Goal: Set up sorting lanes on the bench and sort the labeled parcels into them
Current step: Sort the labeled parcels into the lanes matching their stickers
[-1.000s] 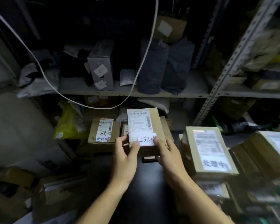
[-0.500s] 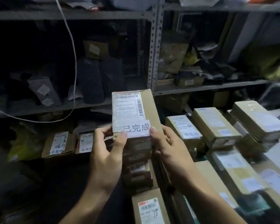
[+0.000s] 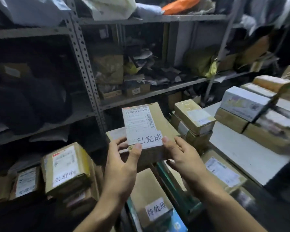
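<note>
1. While swung rightward across the shelving from where it pointed a second earlier, caught the carried parcel (image 3: 143, 129) still at frame centre, above the stacks and not set down.
2. Held between both hands: left hand (image 3: 122, 166) with thumb pressed on the white tag's lower left corner and fingers curled behind the box; right hand (image 3: 184, 158) with thumb on the tag's right edge and fingers wrapped beneath. Each grip closed on the box, then.
3. Read the tag (image 3: 150, 139) as 已完成, so probably bound for a "completed" lane.
4. Showed, lower left of the frame, a box marked 处理中 (image 3: 65, 168) atop a stack, and at bottom centre a box marked 待处理 (image 3: 151, 200), just under the wrists.
5. Brought new ground into view at right: the pale surface (image 3: 241, 148) carrying more boxes, with a taped stack (image 3: 193, 118) just right of the held one.
6. Judged the shift as a search for the right lane: transport under way, placement not yet done, likely somewhere among the right-hand stacks, though no matching tag was legible there.
</note>
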{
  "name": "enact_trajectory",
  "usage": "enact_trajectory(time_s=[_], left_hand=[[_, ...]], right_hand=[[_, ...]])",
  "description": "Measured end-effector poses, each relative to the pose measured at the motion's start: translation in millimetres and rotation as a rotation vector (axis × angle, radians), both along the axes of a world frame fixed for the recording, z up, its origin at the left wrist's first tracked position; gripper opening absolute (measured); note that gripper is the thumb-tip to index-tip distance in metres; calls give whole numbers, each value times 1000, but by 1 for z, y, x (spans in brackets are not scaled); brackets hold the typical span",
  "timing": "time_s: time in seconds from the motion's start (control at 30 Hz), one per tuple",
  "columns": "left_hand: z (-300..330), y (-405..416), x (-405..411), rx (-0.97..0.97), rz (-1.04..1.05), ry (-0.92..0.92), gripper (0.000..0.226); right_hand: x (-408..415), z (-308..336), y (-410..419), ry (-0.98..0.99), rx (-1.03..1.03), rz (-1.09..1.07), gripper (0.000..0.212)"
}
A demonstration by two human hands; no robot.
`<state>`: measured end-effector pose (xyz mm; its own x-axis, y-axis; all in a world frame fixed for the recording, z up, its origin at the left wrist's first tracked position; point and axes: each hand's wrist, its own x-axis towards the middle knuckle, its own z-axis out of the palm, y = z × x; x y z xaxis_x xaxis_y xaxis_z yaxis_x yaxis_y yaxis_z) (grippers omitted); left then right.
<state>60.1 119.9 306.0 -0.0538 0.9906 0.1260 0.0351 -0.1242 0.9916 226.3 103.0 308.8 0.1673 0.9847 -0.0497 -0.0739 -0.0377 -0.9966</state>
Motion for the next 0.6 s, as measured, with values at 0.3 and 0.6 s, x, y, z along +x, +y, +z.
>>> enact_trajectory(time_s=[0.3,0.6], left_hand=[[-29,-5,116,-122,-180,102,24],[-50,-4,186,-263,-340,239,41]], right_hand=[[117,-46,-24,6,-71,-171,62],[223,-95,-42,-54,-218,-392,24]])
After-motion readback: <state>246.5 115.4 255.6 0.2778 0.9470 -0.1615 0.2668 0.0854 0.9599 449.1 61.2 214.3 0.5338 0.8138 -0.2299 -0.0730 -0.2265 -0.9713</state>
